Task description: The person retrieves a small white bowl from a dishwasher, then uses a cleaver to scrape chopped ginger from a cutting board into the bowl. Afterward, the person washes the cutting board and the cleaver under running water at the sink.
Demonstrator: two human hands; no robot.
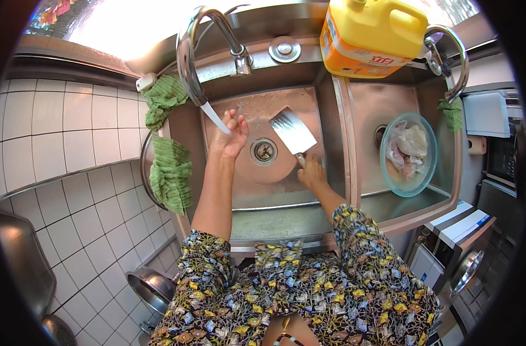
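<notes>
Over the left basin of a stainless steel sink (280, 190), my right hand (312, 173) grips a cleaver (294, 132) by its handle. Its broad, wet-looking blade points away from me, tilted to the left. My left hand (230, 136) is palm up with fingers loosely curled, and nothing shows in it. A stream of water (215, 117) runs from the curved chrome faucet (189, 56) down to the left hand. Between both hands lies the drain (264, 151), with some scraps in its strainer.
In the right basin, a clear bowl (433, 160) holds a plastic bag (407, 142) with what looks like meat. A yellow detergent jug (371, 39) stands behind the divider. Green cloths (170, 173) hang over the left rim. Another curved chrome tap (459, 60) rises at the right.
</notes>
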